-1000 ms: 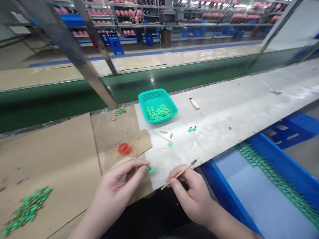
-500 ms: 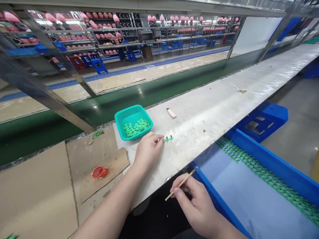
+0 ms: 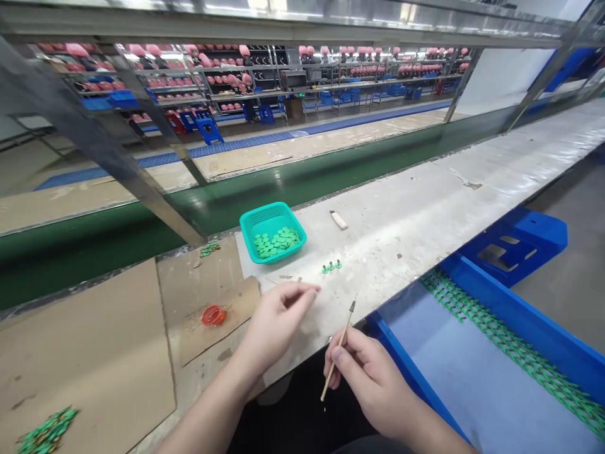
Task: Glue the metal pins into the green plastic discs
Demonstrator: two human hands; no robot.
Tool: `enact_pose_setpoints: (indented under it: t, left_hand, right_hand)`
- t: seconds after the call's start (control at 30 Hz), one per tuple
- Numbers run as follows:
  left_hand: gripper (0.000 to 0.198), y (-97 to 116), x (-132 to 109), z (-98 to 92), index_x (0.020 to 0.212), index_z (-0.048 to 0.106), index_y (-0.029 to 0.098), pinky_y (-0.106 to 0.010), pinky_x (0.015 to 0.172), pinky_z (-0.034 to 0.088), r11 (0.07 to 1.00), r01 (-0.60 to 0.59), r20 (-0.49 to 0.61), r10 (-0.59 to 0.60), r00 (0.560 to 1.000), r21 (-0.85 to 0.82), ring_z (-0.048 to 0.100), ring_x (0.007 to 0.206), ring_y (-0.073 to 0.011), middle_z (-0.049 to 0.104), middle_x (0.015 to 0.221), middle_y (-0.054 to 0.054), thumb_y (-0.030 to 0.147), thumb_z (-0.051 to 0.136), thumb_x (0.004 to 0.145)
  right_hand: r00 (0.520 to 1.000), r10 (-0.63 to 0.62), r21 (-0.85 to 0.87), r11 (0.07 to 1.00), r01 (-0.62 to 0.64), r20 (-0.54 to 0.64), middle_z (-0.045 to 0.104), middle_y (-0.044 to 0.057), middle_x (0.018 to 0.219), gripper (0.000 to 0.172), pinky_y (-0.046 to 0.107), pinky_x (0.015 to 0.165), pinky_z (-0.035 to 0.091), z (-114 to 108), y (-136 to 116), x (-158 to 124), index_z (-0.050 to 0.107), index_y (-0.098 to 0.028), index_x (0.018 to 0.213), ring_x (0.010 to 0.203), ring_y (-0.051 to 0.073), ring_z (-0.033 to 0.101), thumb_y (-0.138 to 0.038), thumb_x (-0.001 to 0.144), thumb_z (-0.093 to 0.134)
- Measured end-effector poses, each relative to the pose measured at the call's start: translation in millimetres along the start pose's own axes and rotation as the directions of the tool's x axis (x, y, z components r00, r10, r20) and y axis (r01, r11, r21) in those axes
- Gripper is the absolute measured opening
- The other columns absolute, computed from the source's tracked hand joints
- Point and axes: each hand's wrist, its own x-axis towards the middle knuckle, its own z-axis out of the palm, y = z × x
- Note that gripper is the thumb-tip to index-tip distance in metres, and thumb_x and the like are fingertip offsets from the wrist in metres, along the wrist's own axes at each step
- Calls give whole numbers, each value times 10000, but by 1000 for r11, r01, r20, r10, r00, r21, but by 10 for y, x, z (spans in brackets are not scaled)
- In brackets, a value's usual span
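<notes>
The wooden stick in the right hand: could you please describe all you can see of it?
Pale, straight and slender, the wooden stick ends in a dark, metal-looking tip pointing up and away. The right hand holds it between thumb and fingers, tilted; only the hand touches it.

The left hand (image 3: pixel 276 325) and the right hand (image 3: pixel 373 384) are bare, with fingernails cut short. The left forearm (image 3: pixel 208 410) and right forearm (image 3: pixel 435 429) show bare to the near edge of the view, with dark clothing (image 3: pixel 293 422) between them.
</notes>
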Motion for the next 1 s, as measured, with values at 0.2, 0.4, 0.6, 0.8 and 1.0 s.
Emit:
enact_pose_setpoints:
  t: [0.2,0.4,0.6,0.8,1.0]
  left_hand:
    - [510,46,-750,-178,991,918,226,-378,765,695,916,189,176,-134,975,-353,820,771,-271,858,847,-94,729,894,913]
    - [592,-144,-1121,-343,963,795,210,-328,522,599,747,315,275,-182,944,-585,676,511,-208,693,636,-17,783,924,889]
    - [605,-384,-1367,-432,907,733,209,-304,507,583,666,314,244,-200,949,-677,613,483,-168,614,595,22,769,960,868]
    - [616,-591,-1578,-459,854,673,217,-254,574,559,648,269,117,-268,956,-712,590,555,-132,600,629,33,742,996,859]
    - [565,-738,-1709,-443,936,761,236,-270,656,604,677,241,-1,-336,942,-696,627,671,-153,686,776,11,736,1008,851]
  right_hand:
    - [979,40,-66,997,-27,201,707,23,796,533,275,711,566,342,-97,42,624,-230,897,730,173,700,-683,1177,637]
    - [947,45,-81,997,-20,318,696,18,774,420,269,690,568,679,-101,24,613,-235,890,696,169,687,-558,1146,694]
    - [920,72,-120,992,-27,386,705,22,775,446,268,688,580,937,-3,56,640,-229,865,701,170,698,-575,1142,690]
    - [894,125,-167,984,-58,430,706,17,791,458,271,657,529,1053,57,88,663,-233,858,688,163,657,-604,1125,693]
    - [888,145,-188,980,-68,436,679,1,741,438,262,643,495,1146,130,146,641,-229,816,661,149,629,-559,1096,709]
